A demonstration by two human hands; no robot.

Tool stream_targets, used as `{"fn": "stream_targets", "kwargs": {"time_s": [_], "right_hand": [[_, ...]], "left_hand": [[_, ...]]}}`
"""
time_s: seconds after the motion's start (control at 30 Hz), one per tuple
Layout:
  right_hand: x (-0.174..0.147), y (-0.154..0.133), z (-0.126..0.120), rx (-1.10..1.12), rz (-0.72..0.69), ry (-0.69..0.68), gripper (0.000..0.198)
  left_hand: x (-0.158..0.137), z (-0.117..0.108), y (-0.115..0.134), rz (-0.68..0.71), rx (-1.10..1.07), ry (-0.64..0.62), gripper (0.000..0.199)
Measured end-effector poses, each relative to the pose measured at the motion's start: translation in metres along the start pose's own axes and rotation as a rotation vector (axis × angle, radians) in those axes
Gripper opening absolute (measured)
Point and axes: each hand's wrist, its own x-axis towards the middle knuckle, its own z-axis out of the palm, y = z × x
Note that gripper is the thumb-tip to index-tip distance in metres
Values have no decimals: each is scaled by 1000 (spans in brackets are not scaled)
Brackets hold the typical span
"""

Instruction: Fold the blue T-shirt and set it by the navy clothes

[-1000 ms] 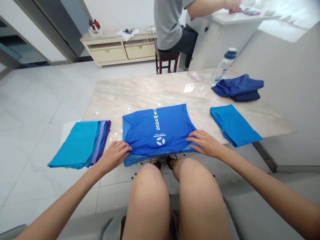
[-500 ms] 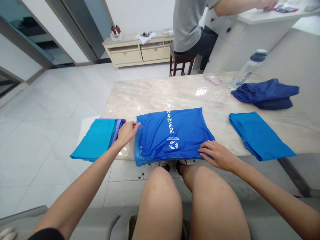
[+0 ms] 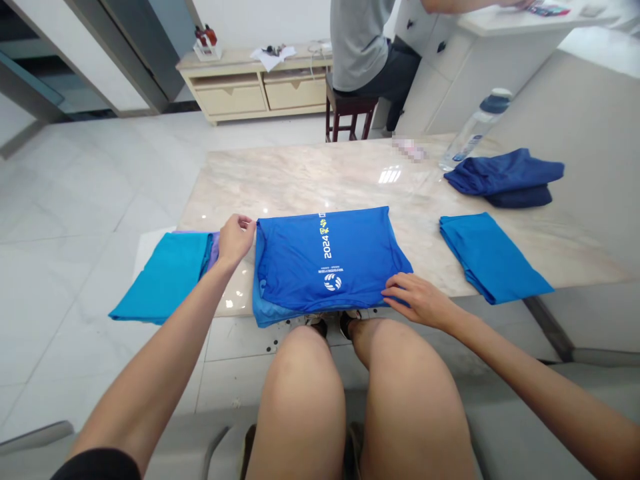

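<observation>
A folded blue T-shirt (image 3: 295, 253) with white and yellow print lies before me on the marble table, its near edge hanging slightly over the table's front. Lighter blue cloth shows beneath it along the left and near sides. My left hand (image 3: 237, 239) pinches the shirt's far left corner between thumb and fingertips. At the near right corner, my right hand (image 3: 419, 299) rests with its fingers apart and their tips on the fabric. Left of the shirt sits a stack of folded turquoise and purple cloth (image 3: 163, 273), partly hidden by my left hand and forearm.
Right of the shirt lies a folded blue cloth (image 3: 493, 257), with crumpled navy cloth (image 3: 505, 177) behind it. A clear water bottle (image 3: 473, 133) stands on the marble table (image 3: 290, 177). Beyond, a person (image 3: 363, 47) sits on a dark stool (image 3: 350, 110) near a low cabinet (image 3: 230, 100).
My left hand has moved up along the shirt's left edge to its far corner, and that edge lies straighter. My right hand stays at the near right corner. The view has shifted slightly.
</observation>
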Motion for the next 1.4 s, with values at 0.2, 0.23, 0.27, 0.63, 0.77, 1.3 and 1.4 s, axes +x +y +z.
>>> {"fn": "stream_targets", "kwargs": {"time_s": [0.2,0.23,0.27,0.63,0.77,1.3,1.4], "right_hand": [[-9,-3,11,-49,-8,43,22],[-9,-4,13,-52,0,50,22],[-9,-4,15,-56,6,54,22],[-7,-16,8,-54,31,12,28],[-6,-11,0,-12,132,22,28],[99,76,54,-210,793,-37,74],[107,84,51,-220,807,-57,74]], "left_hand": [[-124,-7,-15,799,39,-376,28],[-140,-5,-19,859,54,-417,29],[-153,-2,-23,889,57,-431,29],[-179,5,-33,888,-80,-275,21],[-162,2,-28,714,-103,-244,30],[-55,66,12,359,280,-182,70],[-40,68,15,364,284,-199,70]]}}
